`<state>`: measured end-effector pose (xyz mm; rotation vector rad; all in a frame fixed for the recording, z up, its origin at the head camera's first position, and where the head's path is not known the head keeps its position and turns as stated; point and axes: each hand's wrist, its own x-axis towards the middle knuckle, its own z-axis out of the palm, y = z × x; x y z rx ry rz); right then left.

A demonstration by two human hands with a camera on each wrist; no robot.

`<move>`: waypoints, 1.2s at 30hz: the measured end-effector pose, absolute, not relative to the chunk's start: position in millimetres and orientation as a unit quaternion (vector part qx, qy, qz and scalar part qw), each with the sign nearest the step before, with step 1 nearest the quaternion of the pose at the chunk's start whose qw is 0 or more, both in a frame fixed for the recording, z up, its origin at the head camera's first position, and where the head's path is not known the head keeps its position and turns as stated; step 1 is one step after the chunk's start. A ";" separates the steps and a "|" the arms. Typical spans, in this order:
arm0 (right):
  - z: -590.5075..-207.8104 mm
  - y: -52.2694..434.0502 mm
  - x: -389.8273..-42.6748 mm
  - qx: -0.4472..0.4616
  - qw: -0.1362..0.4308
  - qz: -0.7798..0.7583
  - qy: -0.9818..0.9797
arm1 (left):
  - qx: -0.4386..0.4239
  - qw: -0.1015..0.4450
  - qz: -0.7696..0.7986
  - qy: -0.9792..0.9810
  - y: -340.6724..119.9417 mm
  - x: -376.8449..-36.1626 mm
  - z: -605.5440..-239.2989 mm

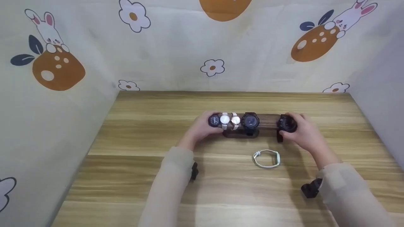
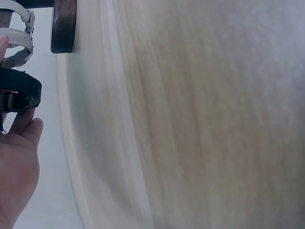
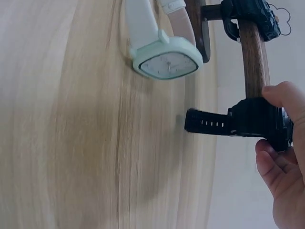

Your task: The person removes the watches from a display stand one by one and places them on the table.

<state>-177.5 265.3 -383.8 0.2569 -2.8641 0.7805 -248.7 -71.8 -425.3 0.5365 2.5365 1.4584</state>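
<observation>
- Right hand [image 1: 303, 130] grip: fingers and thumb are curled round the black watch [image 1: 286, 123] at the right end of the wooden bar [image 1: 268, 121]; in the right wrist view the thumb lies over the case and the fingers sit beneath it.
- Left hand [image 1: 202, 127] grip: fingers are closed about the left end of the bar, beside the small dark watch [image 1: 214, 120]; how firmly they clamp cannot be told.
- Location: the black watch sits on the bar, well apart from the large black watch [image 1: 250, 121] near the middle. Two pale-strapped watches [image 1: 229, 120] hang between the middle and the left end.
- Orientation: the bar's long axis runs left to right across the surface [image 1: 221, 195], parallel to the back wall. The black watch faces up and toward the person; its strap [image 3: 209, 122] runs crosswise to the bar, with a free end projecting toward the person.
- Risk, judged: the strap appears unfastened, so a loosened grip could let the watch drop off the open bar end.
- Risk, judged: a sideways pull on the bar could tip the stand base [image 1: 240, 134] and shift the other watches.
- Risk, judged: the mint watch [image 1: 267, 159] lies on the surface just in front of the stand; a falling watch could strike it.
</observation>
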 end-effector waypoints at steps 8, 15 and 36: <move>-387.8 274.2 -173.2 0.071 0.083 0.269 -0.957 | 0.164 0.089 0.505 0.843 -69.2 -251.6 -425.9; -391.7 277.7 -167.9 0.064 0.096 0.268 -0.957 | 0.178 0.077 0.485 0.853 -67.9 -252.4 -424.1; -403.3 266.4 -151.0 0.042 0.026 0.363 -0.931 | 0.150 0.087 0.509 0.843 -71.1 -250.4 -425.0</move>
